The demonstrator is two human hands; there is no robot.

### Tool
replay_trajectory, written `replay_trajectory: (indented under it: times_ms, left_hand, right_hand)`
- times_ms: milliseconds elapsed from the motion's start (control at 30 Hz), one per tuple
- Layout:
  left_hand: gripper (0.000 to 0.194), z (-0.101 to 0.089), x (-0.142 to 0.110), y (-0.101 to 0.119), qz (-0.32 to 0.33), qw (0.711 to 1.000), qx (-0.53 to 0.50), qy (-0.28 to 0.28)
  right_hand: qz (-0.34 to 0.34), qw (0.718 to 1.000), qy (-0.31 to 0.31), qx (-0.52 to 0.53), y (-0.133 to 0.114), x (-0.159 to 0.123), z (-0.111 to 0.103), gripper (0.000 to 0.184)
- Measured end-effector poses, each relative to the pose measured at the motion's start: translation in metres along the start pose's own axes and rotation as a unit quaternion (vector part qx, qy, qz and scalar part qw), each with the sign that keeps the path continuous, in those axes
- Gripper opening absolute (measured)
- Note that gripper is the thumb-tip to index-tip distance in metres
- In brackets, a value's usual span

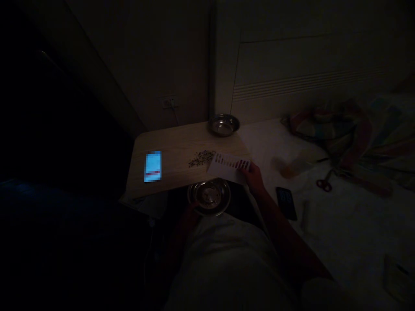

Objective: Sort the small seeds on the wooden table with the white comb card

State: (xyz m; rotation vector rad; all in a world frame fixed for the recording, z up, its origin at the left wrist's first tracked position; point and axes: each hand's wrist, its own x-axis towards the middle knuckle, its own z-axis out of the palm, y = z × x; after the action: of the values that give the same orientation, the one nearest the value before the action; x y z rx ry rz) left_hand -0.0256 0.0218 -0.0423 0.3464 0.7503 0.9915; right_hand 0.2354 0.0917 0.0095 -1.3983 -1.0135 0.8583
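In the dim light my right hand (252, 175) grips one end of a flat white card with a row of slots (223, 167). The card's other end is over or beside a scattered pile of small dark bits (201, 158), too small to name, on a small wooden table (175, 140). Just below the table's front edge is a shiny metal bowl (226, 203), near my lap. My left hand (193, 208), mostly in shadow, has its fingers at the bowl's left rim and appears to hold it. Some small specks show inside the bowl.
Another metal bowl (237, 125) stands at the table's back right corner. A lit phone (153, 167) lies on the left. On the bed to the right are a dark phone (286, 203), red-handled scissors (324, 185) and a striped cloth (356, 125). A plugged wall socket (169, 102) is behind.
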Motion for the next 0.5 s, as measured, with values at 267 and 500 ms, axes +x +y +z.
replay_trajectory:
  times_ms: [267, 500]
  left_hand:
    - [0.038, -0.005, 0.003, -0.005, 0.004, 1.000, -0.008, 0.017]
    - [0.039, -0.004, 0.002, -0.003, 0.001, 1.000, -0.004, 0.030]
  right_hand:
    - [-0.036, 0.999, 0.033, -0.003, -0.001, 0.010, -0.005, 0.026]
    - [-0.067, 0.997, 0.043, 0.006, -0.009, 0.007, 0.004, 0.023]
